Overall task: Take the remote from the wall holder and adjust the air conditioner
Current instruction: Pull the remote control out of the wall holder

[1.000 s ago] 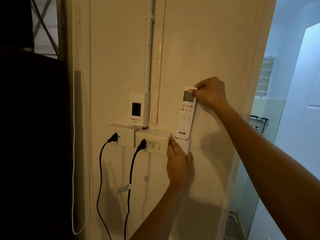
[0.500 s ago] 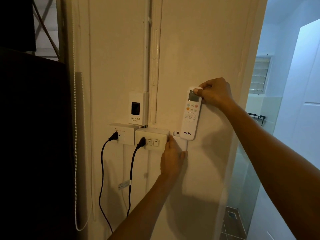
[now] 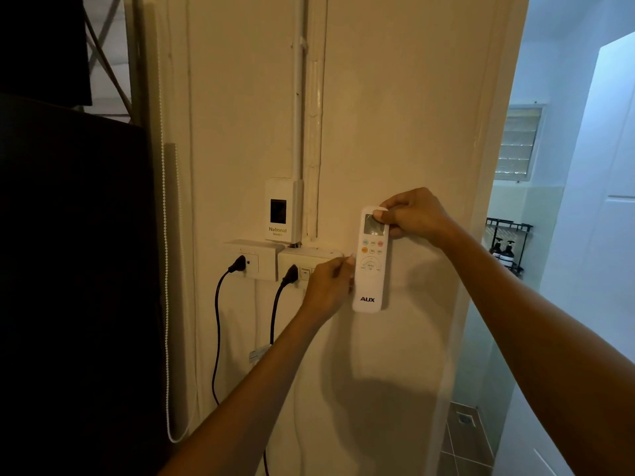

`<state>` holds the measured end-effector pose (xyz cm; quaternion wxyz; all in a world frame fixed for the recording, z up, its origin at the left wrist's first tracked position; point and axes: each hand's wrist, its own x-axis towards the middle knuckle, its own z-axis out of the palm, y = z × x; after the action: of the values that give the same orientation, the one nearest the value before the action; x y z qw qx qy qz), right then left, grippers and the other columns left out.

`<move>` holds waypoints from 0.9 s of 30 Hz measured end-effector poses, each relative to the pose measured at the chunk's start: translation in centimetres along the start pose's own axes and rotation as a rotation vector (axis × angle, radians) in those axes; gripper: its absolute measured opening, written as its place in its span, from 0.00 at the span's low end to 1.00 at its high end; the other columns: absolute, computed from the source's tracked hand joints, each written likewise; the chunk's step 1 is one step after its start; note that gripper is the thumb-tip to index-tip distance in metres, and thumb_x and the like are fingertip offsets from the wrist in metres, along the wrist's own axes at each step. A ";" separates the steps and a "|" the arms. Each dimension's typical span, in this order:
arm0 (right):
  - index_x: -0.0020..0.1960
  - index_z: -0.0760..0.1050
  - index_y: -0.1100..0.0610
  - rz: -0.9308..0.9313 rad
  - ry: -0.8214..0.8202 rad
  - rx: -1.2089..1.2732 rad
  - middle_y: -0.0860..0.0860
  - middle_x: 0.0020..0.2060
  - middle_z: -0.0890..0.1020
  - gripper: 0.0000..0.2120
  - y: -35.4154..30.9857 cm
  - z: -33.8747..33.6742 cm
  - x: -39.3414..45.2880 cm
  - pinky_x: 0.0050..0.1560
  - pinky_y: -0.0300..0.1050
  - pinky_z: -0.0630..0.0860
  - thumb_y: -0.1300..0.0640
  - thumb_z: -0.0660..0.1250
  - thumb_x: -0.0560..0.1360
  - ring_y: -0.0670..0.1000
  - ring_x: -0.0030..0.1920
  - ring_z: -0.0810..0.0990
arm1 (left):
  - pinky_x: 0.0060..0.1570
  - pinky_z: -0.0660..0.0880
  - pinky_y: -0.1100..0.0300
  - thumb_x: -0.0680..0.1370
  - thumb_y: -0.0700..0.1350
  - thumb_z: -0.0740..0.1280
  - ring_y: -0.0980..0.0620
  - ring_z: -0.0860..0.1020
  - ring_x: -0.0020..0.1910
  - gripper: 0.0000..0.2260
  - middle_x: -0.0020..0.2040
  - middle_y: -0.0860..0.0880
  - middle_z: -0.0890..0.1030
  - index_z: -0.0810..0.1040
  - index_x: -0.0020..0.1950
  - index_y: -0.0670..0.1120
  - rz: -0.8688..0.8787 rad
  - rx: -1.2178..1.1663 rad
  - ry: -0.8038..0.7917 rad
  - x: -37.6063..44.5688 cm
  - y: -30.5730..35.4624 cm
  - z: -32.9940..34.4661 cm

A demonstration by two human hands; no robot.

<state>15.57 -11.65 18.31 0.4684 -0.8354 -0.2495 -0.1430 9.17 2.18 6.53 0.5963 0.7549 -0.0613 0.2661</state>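
Remote: white AUX air-conditioner remote (image 3: 370, 259), upright, its face toward the camera, held in front of the cream wall (image 3: 395, 97). The grey display sits near its top, coloured buttons below it, a round dial at mid-body, and the brand name near the lower end.

Right hand: the right hand (image 3: 410, 214) pinches the top end of the remote, thumb on the front at the upper edge of the display, the other fingers curled behind. The grip lies at the very top, so nearly the whole body hangs below it.

Left hand: the left hand (image 3: 328, 286) is at the remote's left edge around mid-height, fingers curled, one fingertip touching or just beside the casing. Whether it is closed on anything cannot be told.

Wall holder: not distinguishable; the left hand and the remote cover the place where it would be seen.

Switch box: a cream switch box (image 3: 302, 264) with rocker switches, just left of the left hand and partly hidden by it, carrying a black plug (image 3: 291, 273).

Outlet box: a second box (image 3: 252, 259) further left, with another black plug (image 3: 237, 263) and its cable hanging down.

Breaker box: a white unit marked National (image 3: 283, 210), above the two boxes, at the foot of a vertical conduit (image 3: 298, 97).

Bead cord: a white beaded cord (image 3: 167, 304) hanging at the wall's left edge.

Background right: a doorway to a tiled room with a louvred window (image 3: 517, 142) and a black rack holding bottles (image 3: 507, 249).
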 end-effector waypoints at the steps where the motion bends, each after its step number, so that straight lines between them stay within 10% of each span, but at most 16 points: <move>1: 0.38 0.80 0.53 -0.004 -0.012 -0.002 0.57 0.40 0.85 0.04 0.0 0.1 -0.1 0.48 0.55 0.82 0.53 0.73 0.66 0.56 0.42 0.85 | 0.43 0.80 0.63 0.80 0.47 0.57 0.49 0.80 0.50 0.14 0.52 0.46 0.81 0.76 0.58 0.42 -0.017 -0.028 -0.024 -0.2 0.2 -0.2; 12: 0.46 0.81 0.62 -0.035 -0.109 0.031 0.58 0.42 0.84 0.11 -2.0 0.9 -3.1 0.37 0.37 0.79 0.56 0.72 0.68 0.50 0.39 0.84 | 0.31 0.77 0.71 0.77 0.47 0.63 0.63 0.82 0.35 0.06 0.45 0.53 0.81 0.78 0.49 0.50 -0.095 -0.128 -0.170 -3.9 2.5 -3.3; 27: 0.55 0.76 0.56 -0.010 0.035 0.275 0.54 0.40 0.83 0.13 -5.0 5.5 -16.1 0.37 0.45 0.79 0.51 0.60 0.76 0.52 0.39 0.83 | 0.35 0.79 0.68 0.77 0.46 0.62 0.56 0.84 0.40 0.07 0.44 0.52 0.84 0.80 0.49 0.50 -0.049 -0.252 -0.113 -12.6 5.2 -9.1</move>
<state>-0.63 -9.31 11.39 0.5820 -0.7594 -0.2629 -0.1245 -6.65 6.42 6.40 0.6884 0.6890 -0.1090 0.1987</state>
